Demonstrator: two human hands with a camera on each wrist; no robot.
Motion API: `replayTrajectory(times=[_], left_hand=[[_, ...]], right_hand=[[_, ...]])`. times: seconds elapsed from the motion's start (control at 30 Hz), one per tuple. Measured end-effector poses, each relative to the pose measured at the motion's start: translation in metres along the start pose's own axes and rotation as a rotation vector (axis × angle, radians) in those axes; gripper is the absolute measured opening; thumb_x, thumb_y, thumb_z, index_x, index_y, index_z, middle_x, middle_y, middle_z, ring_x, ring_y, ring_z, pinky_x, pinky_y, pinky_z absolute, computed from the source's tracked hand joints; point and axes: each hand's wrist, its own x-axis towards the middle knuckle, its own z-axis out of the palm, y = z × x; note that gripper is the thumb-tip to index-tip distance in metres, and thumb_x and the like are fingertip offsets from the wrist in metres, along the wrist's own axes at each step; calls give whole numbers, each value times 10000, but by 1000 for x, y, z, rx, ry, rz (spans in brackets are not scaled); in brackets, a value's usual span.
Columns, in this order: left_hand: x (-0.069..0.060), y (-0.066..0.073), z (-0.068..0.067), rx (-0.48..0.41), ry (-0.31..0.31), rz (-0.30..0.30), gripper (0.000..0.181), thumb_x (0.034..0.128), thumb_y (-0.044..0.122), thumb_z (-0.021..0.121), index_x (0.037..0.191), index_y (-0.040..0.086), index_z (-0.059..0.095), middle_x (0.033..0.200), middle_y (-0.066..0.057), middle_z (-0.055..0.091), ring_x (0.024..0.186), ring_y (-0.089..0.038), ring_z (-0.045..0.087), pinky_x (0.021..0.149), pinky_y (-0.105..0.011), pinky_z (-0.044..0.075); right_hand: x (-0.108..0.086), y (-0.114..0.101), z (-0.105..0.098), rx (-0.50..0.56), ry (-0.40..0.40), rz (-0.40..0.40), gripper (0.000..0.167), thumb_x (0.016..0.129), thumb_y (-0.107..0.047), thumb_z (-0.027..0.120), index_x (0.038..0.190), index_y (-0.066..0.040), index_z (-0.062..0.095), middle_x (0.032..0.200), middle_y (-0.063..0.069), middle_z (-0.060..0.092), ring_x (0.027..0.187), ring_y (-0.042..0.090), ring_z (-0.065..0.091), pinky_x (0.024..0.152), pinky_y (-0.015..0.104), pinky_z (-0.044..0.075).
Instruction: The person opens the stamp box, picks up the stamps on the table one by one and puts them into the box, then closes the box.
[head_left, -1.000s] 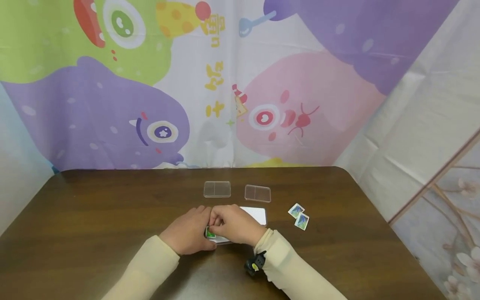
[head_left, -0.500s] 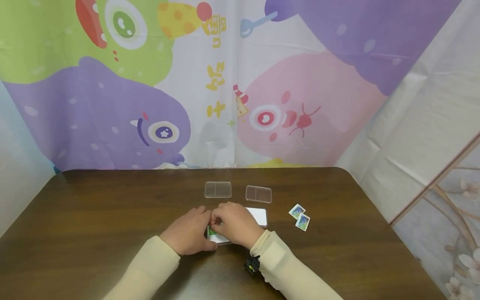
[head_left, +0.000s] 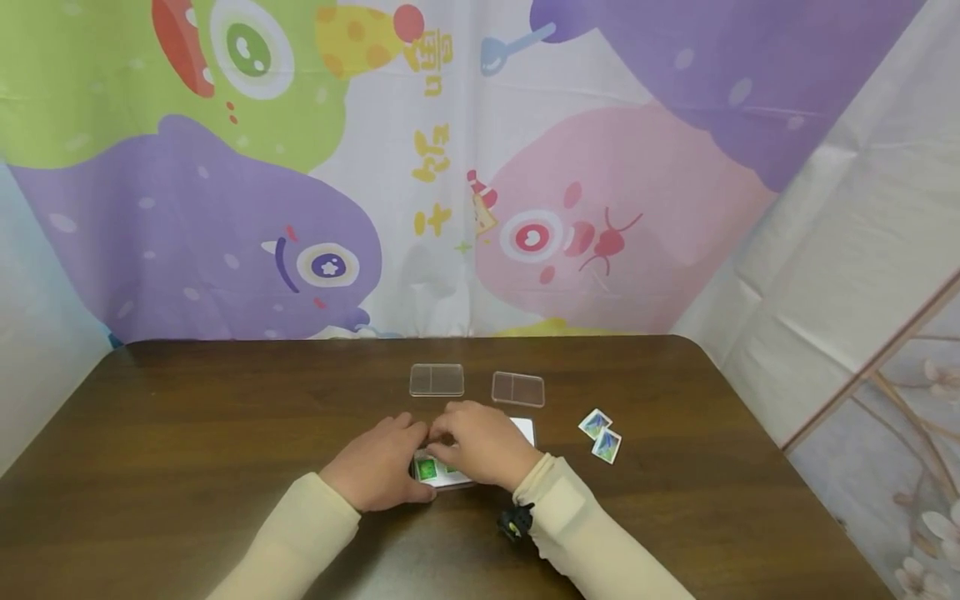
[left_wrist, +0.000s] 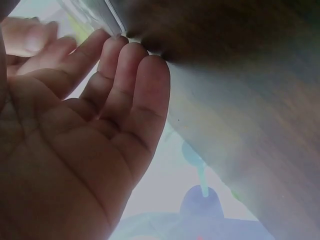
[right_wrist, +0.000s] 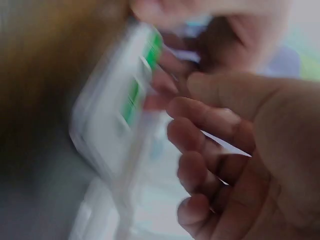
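Observation:
A flat white case [head_left: 453, 481] lies on the table, its middle and back left hidden under my hands. Two small green picture squares [head_left: 427, 469] show on its white face; the second is partly covered. My left hand [head_left: 378, 467] grips the case's left end, thumb along the near edge; its fingertips meet the edge in the left wrist view. Over the case hovers my right hand [head_left: 483, 446], fingers loosely bent, thumb tip close to the index finger. In the blurred right wrist view, the green squares [right_wrist: 131, 102] stand beside those fingers, and nothing shows between them.
Two clear plastic trays, the left tray [head_left: 437, 380] and the right tray [head_left: 517, 389], lie behind the case. Two small picture cards [head_left: 607, 446] overlap at the right. A printed cloth [head_left: 427, 292] hangs behind the table [head_left: 187, 467].
My right hand has shifted right and slightly away over the case, uncovering more of the green squares. The left hand has stayed at the case's left end.

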Motion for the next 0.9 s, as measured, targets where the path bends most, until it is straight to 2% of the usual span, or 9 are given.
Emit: replayTrajectory(times=[0.1,0.2,0.33,0.43,0.67,0.9], left_hand=[[0,1,-2,-9,1,17,592,741,396,915,1165,69,663,986,-26,566,869,-194,524,778,-411,492],[0,0,-5,-19,17,43,529,760,389,895,1136,86,676,979,-12,571,857,-173,512,760,-391,482],[-2,-1,-9,-4,46,49,361,792,314,873,1029,119,683,946,13,573,850,-161,499,772,-386,476],[-2,-1,-10,2,44,35,290,810,278,866,980,128,685,937,18,588,847,-161,500,780,-390,477],[0,-3,-7,15,54,35,228,826,245,852,957,125,710,942,32,615,842,-157,509,777,-385,477],[0,-3,-7,6,62,56,194,827,202,842,952,126,714,940,30,624,835,-155,508,769,-381,472]], right_hand=[[-11,10,-14,30,-38,23,165,972,-292,727,1079,-174,771,972,-59,679,848,78,590,745,291,516],[-22,20,-21,27,-84,29,284,913,-303,793,1136,-136,744,978,-24,654,848,104,558,744,304,500],[-28,24,-18,-11,-145,29,544,830,-389,863,1247,-84,692,983,-13,609,840,110,511,707,277,461],[-26,23,-12,-46,-166,28,620,825,-435,863,1295,-80,672,1002,-25,600,840,96,502,687,259,451],[-24,20,-7,-42,-171,20,412,856,-378,851,1155,-126,725,917,-58,575,798,80,479,676,230,429],[-25,21,-7,-43,-177,16,397,860,-368,847,1146,-124,718,898,-70,562,790,75,472,682,223,421]])
